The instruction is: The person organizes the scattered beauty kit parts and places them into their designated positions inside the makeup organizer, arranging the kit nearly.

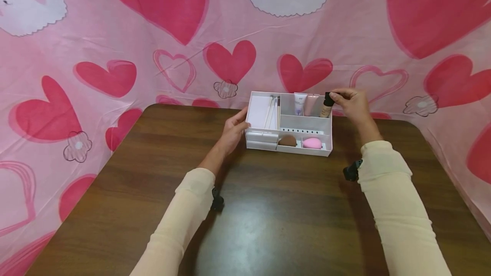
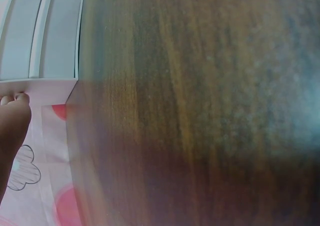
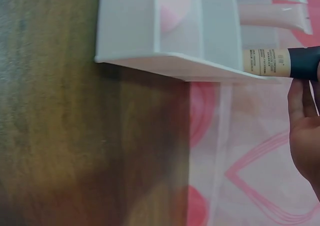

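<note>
A white makeup organizer (image 1: pixel 303 153) stands toward the back of the table. My left hand (image 1: pixel 232 132) rests against its left side wall, fingers toward the back and thumb by the front corner; the left wrist view shows the fingertips (image 2: pixel 21 97) at that wall. With my right hand (image 1: pixel 353 104) I pinch the black cap of a foundation tube (image 1: pixel 325 110), whose beige lower part sits inside the back right compartment. Beside it stand a white tube (image 1: pixel 299 104) and a pink tube (image 1: pixel 310 105). The right wrist view shows printed text on the foundation tube (image 3: pixel 267 62).
Makeup brushes (image 1: pixel 273 112) lean in the left compartment, above two small drawers (image 1: pixel 262 141). Front compartments hold a brown sponge (image 1: pixel 287 141) and a pink sponge (image 1: pixel 312 143). A pink heart-patterned cloth (image 1: pixel 230 20) hangs behind the brown wooden table (image 1: pixel 245 225).
</note>
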Available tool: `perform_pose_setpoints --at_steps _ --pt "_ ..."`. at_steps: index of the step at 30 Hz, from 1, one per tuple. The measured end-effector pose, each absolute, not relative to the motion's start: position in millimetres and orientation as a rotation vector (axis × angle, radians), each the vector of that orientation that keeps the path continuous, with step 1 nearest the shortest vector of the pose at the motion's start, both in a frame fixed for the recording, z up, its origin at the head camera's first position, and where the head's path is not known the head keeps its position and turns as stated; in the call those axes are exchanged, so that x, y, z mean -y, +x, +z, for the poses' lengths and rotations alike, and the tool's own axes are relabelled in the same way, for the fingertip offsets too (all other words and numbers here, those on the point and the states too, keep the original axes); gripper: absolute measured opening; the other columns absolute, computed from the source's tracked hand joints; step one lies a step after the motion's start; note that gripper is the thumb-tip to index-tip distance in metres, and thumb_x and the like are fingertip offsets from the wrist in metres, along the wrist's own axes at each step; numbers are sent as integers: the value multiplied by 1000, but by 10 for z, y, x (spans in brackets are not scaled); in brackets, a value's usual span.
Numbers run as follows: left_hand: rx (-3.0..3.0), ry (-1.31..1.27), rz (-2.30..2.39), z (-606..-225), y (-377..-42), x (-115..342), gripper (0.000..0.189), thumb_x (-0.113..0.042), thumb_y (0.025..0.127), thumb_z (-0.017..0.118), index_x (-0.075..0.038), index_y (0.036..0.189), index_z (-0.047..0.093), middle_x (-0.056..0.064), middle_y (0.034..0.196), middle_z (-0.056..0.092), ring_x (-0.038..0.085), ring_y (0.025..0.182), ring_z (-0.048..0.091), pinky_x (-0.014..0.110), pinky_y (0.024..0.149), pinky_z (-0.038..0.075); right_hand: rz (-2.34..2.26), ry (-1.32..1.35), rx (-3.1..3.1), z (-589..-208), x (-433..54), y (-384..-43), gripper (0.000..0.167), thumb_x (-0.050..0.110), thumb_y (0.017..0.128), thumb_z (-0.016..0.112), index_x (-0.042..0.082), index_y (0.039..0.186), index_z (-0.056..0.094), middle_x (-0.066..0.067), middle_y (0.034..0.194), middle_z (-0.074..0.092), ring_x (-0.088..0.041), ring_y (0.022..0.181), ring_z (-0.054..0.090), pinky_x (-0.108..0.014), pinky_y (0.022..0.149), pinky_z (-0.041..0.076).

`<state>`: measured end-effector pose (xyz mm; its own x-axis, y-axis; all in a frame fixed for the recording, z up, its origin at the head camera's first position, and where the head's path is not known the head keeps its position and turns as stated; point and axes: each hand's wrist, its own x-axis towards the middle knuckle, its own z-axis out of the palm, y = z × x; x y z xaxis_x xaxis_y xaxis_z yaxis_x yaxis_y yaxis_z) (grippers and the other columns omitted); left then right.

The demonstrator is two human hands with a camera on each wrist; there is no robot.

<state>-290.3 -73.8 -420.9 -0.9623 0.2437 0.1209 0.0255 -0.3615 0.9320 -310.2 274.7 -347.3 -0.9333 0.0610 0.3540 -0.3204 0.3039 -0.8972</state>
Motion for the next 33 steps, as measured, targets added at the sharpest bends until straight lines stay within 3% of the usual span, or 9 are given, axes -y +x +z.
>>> perform_pose_setpoints --at_steps 4,10,18,24,27,30,33 --pt "-1697 371 2454 -4208 -2893 734 71 14 90 41 6 158 23 19 168 25 15 129 43 10 94 47 1652 189 2319 -3516 -2725 -3057 35 -1 95 65 -27 117 58 35 72 66 16 69 62 -2 70 49" --pt "-1701 370 2456 -4195 -2893 736 70 13 90 41 7 157 23 20 167 26 3 114 51 11 92 48 1551 145 2376 -3711 -2828 -3193 42 14 97 67 -20 120 63 42 72 61 18 74 59 -1 73 47" --pt "-1690 356 2457 -4197 -2880 728 69 15 91 41 7 157 24 19 167 26 12 125 46 10 93 47 1573 104 2406 -3685 -2834 -3165 41 14 97 67 -15 126 62 41 75 62 16 76 60 -1 75 47" --pt "-1787 335 2395 -4182 -2892 725 66 12 93 44 5 157 28 18 166 30 20 133 43 13 96 47 1673 121 2300 -3709 -2940 -3059 46 6 96 65 -13 138 54 31 94 66 14 88 62 -1 80 48" --pt "-1953 321 2290 -4177 -2860 791 57 4 98 48 3 154 37 16 163 37 22 139 45 22 110 45 1513 136 2354 -3763 -2997 -2917 45 8 97 64 -10 138 55 10 110 74 6 99 63 -3 86 48" --pt "-2288 421 2050 -4143 -2824 982 47 -10 106 45 2 152 43 17 159 44 27 147 43 37 123 35 1191 211 2502 -3846 -3058 -2807 43 11 98 64 -7 136 58 -18 129 69 -21 119 64 -28 104 51" --pt "-2818 552 1533 -4122 -2870 1290 50 -26 109 37 -2 152 46 16 158 46 31 150 40 46 126 29 855 322 2646 -3955 -3165 -2791 45 16 98 64 -3 139 57 -31 143 55 -47 136 47 -61 113 39"
